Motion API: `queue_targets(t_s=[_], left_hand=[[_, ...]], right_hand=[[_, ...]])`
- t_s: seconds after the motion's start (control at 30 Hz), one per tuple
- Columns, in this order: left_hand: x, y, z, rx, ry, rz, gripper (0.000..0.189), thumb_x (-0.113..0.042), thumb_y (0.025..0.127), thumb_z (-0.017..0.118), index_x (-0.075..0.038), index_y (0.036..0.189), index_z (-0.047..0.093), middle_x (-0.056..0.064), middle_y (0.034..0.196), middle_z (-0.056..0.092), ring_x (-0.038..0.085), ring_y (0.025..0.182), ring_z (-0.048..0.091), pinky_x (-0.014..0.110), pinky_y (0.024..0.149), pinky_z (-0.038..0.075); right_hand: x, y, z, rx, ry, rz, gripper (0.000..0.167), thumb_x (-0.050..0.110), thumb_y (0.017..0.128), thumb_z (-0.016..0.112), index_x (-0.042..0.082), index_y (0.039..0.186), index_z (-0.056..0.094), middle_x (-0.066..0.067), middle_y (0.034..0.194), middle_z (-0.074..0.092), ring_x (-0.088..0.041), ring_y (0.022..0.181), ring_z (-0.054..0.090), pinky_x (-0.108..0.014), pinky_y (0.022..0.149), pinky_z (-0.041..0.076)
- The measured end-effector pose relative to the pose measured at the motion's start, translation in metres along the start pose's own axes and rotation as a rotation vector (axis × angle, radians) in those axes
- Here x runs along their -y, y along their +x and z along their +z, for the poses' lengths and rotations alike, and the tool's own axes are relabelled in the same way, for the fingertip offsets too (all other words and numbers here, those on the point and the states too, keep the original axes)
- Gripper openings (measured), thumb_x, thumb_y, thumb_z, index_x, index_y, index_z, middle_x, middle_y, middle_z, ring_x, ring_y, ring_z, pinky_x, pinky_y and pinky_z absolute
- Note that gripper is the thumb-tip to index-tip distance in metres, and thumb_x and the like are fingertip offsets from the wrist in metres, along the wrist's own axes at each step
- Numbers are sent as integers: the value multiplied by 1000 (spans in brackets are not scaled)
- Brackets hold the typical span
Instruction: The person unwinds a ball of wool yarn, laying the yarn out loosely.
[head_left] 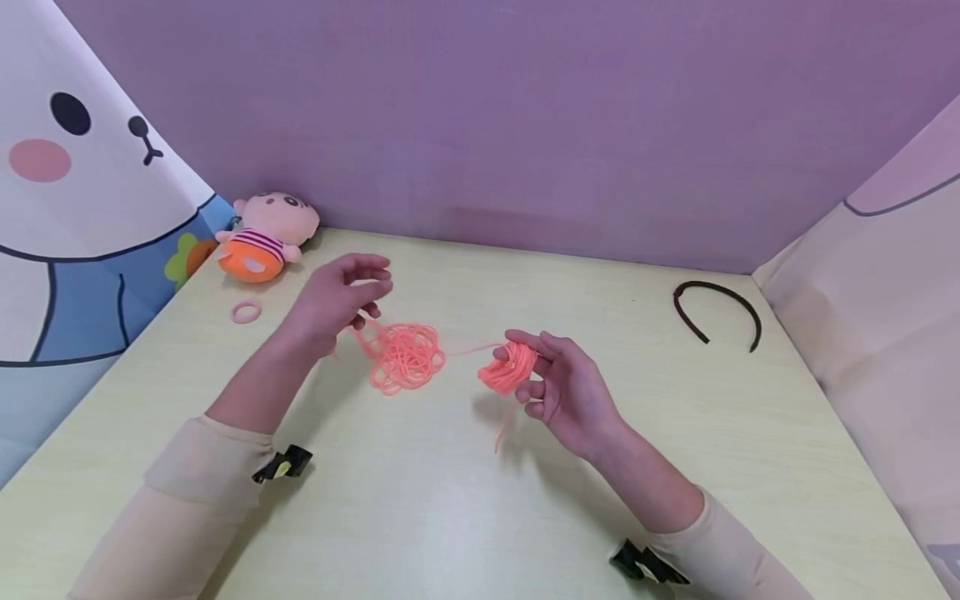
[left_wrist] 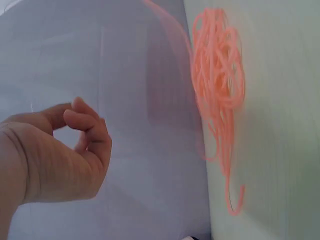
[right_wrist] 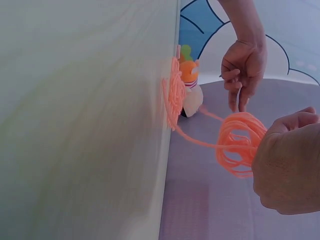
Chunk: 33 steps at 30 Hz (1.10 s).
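Note:
A wound coil of coral-pink yarn (head_left: 501, 372) is held up off the table by my right hand (head_left: 573, 396), with loops lying around the fingers. One loose end hangs below it, and a strand runs left from the coil to a tangled pile of the same yarn (head_left: 407, 357) on the table. My left hand (head_left: 341, 298) hovers just behind and left of that pile, its fingers loosely bent. Nothing shows between the left fingers (left_wrist: 82, 120) in the left wrist view. From the right wrist view, the coil (right_wrist: 240, 142) appears as open rounded loops beside the right hand.
A plush doll (head_left: 262, 237) in a striped top sits at the table's back left corner, with a pink ring (head_left: 245, 312) in front of it. A dark headband (head_left: 717, 304) lies at the back right. A purple partition (head_left: 525, 125) stands behind the table.

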<state>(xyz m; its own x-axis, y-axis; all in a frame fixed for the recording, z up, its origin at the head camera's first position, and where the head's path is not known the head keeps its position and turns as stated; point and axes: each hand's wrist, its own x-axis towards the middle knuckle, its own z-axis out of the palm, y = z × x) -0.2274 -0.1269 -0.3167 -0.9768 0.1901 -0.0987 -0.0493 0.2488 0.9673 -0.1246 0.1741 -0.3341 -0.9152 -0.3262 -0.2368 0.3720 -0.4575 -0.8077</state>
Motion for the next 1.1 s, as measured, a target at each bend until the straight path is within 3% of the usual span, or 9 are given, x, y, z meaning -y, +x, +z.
queue_targets(t_s=[0.17, 0.3, 0.43, 0.53, 0.67, 0.77, 0.9, 1.1], left_hand=[[-2, -7, 25, 192, 85, 24, 35, -13, 99, 66, -8, 133, 60, 12, 129, 60, 17, 69, 58, 25, 56, 46], [0, -16, 51, 362, 96, 25, 31, -16, 97, 69, -14, 128, 64, 9, 131, 61, 23, 66, 56, 27, 53, 45], [5, -24, 71, 456, 102, 25, 31, -21, 97, 71, -19, 127, 67, 6, 129, 63, 35, 64, 56, 28, 50, 41], [6, -28, 78, 458, 111, 35, 24, -23, 96, 72, -20, 120, 71, 7, 122, 65, 33, 59, 53, 27, 48, 37], [6, -28, 77, 426, 88, 35, 13, -21, 97, 71, -15, 109, 73, 12, 108, 66, 19, 53, 47, 25, 47, 34], [4, -26, 70, 389, 59, 25, 11, -18, 97, 70, -12, 106, 72, 12, 92, 62, 16, 51, 43, 25, 46, 34], [0, -21, 57, 335, 61, 14, 15, -18, 98, 69, -9, 110, 70, 10, 81, 57, 16, 53, 42, 27, 49, 36], [3, -9, 37, 258, 68, -13, 20, -18, 100, 67, -6, 116, 67, 9, 90, 60, 15, 59, 43, 26, 54, 39]], right_hand=[[-1, 0, 0, 5, -1, 2, 49, 32, 108, 35, 3, 147, 45, -4, 113, 71, -11, 59, 63, -20, 52, 43], [-1, -1, 0, 21, -10, 12, 48, 33, 108, 37, 3, 145, 48, -4, 112, 72, -12, 59, 64, -20, 52, 44], [-2, -1, 0, 30, -27, 29, 48, 34, 108, 37, 4, 144, 49, -2, 109, 71, -12, 59, 63, -20, 51, 44], [-2, -1, 0, 33, -39, 40, 48, 34, 108, 37, 4, 144, 49, 0, 105, 69, -11, 59, 63, -19, 51, 44], [-3, -1, 0, 34, -50, 42, 48, 34, 108, 37, 4, 144, 48, 0, 106, 70, -11, 59, 63, -19, 51, 43], [-3, -1, 0, 26, -51, 36, 48, 33, 108, 36, 5, 145, 48, -2, 111, 70, -11, 60, 63, -19, 51, 42], [-3, 0, -1, 12, -48, 26, 46, 32, 108, 36, 5, 143, 49, -3, 112, 71, -12, 61, 63, -19, 51, 41], [-3, 0, -2, 16, -49, 14, 45, 32, 108, 36, 5, 143, 49, -2, 112, 71, -12, 62, 64, -19, 50, 41]])
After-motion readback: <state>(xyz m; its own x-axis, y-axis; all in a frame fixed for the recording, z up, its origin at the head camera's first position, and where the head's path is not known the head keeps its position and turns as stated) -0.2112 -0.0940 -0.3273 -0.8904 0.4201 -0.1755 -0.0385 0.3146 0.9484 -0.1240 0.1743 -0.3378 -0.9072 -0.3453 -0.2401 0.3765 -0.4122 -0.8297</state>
